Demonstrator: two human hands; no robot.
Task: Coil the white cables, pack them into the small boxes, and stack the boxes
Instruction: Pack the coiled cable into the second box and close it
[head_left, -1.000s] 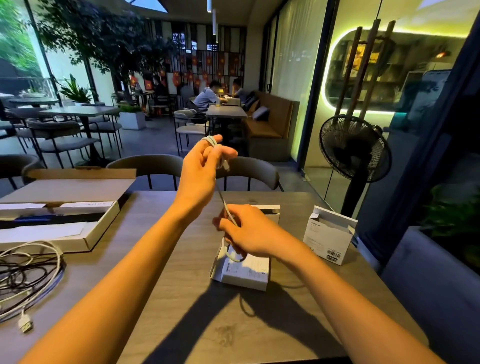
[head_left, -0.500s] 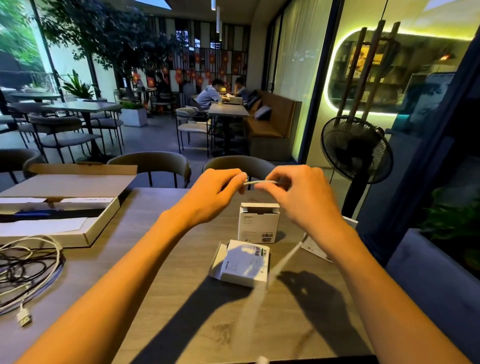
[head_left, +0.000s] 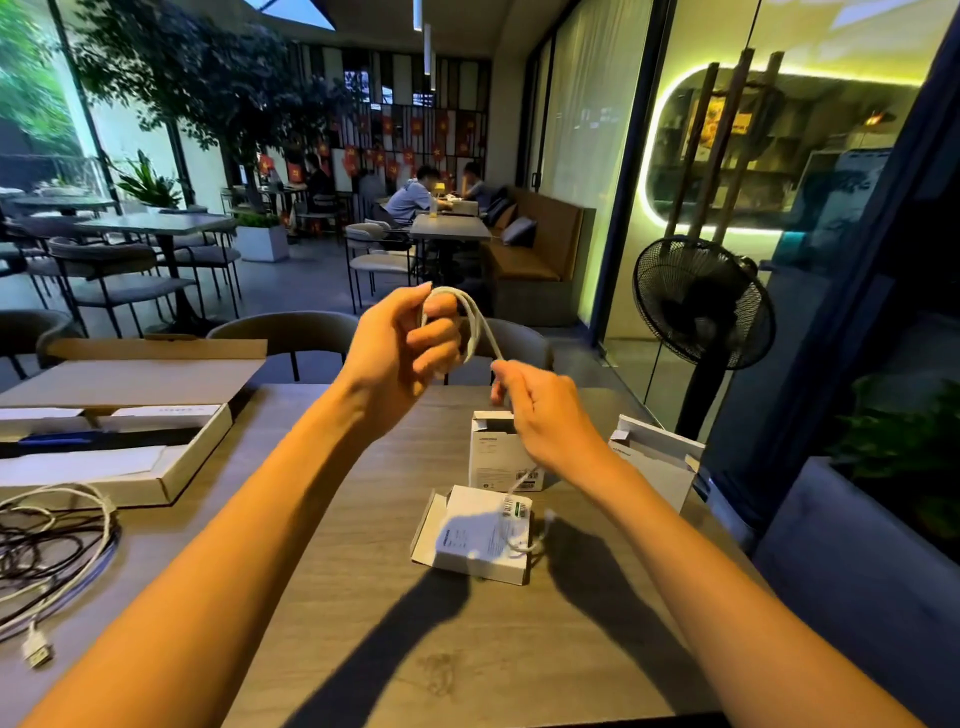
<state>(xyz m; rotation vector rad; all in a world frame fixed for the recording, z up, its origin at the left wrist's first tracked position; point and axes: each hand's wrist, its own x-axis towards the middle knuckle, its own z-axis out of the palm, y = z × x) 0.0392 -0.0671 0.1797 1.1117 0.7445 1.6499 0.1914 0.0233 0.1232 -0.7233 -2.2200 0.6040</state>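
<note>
left hand (head_left: 402, 351): closed round loops of white cable (head_left: 475, 317), held above table (head_left: 363, 519)
right hand (head_left: 540, 415): pinching cable's trailing end
boxes: one upright (head_left: 493, 457), one flat (head_left: 478, 535), one open at rt (head_left: 660, 462)

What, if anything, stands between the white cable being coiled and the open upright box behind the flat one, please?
Nothing visible blocks it. The white cable is looped in the left hand and fed by the right hand, directly above the upright box, whose top flap is open. The cable's loose tail trails over the flat box in front.
</note>
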